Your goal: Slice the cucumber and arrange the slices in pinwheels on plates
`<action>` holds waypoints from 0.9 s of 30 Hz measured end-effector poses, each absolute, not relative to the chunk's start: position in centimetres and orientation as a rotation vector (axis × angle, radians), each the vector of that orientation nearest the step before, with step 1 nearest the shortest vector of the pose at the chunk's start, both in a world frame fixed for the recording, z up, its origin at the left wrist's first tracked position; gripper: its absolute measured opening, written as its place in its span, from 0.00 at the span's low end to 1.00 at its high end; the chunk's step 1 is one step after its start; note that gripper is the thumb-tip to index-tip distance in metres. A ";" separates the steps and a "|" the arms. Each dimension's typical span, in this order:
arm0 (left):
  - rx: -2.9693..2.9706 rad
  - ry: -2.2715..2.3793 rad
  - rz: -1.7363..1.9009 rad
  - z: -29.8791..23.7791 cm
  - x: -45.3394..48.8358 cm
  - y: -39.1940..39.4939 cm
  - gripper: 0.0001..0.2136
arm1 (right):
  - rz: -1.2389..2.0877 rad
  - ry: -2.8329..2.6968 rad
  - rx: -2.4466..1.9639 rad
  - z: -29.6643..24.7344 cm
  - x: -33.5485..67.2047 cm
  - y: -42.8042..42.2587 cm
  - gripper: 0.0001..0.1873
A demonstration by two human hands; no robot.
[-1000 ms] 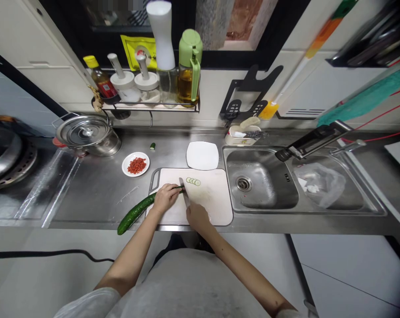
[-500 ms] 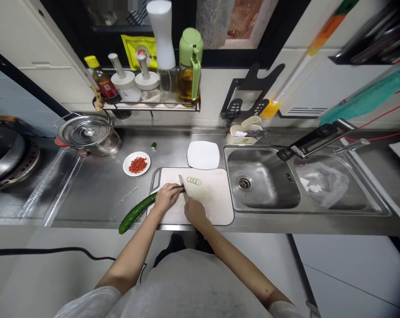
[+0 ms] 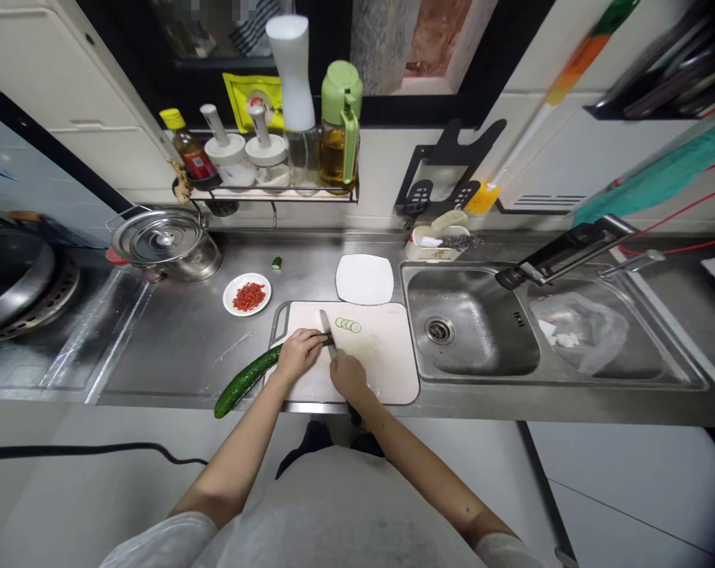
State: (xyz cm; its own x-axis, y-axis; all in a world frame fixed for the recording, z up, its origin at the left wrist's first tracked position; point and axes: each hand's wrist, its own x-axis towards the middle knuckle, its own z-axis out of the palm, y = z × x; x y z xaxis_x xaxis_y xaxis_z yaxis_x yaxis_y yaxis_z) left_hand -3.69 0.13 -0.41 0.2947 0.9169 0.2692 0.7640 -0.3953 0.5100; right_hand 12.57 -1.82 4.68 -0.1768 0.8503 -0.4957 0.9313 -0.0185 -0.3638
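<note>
Your right hand edges slightly leftward, fingers clamped on the knife, while your left hand clamps the cucumber, four slices cut, most uncut.

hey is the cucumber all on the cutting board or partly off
Partly off: left of the left hand, the cucumber sticks out past the cutting board.
</note>
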 end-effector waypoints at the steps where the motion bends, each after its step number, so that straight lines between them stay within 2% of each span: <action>1: 2.266 1.536 0.768 -0.3 -3.6 0.1 0.11 | -0.948 2.106 1.933 4.9 12.9 -1.9 0.15; 9: 1.833 1.830 1.098 1.8 -3.2 2.1 0.15 | -0.566 2.098 1.886 6.5 18.7 -2.3 0.20; 11: 1.803 1.810 1.089 2.6 -2.9 3.2 0.16 | -0.449 2.144 1.884 6.4 20.3 -2.4 0.20; 19: 2.096 1.287 0.430 4.1 0.5 5.3 0.14 | -0.203 2.357 1.866 5.2 22.4 -2.8 0.24; 23: 2.063 1.257 0.212 4.2 1.9 5.6 0.11 | -0.093 2.435 1.876 4.6 22.7 -3.2 0.23; 27: 1.992 1.369 0.191 4.3 3.0 6.5 0.08 | -0.034 2.443 1.892 4.0 23.6 -4.0 0.23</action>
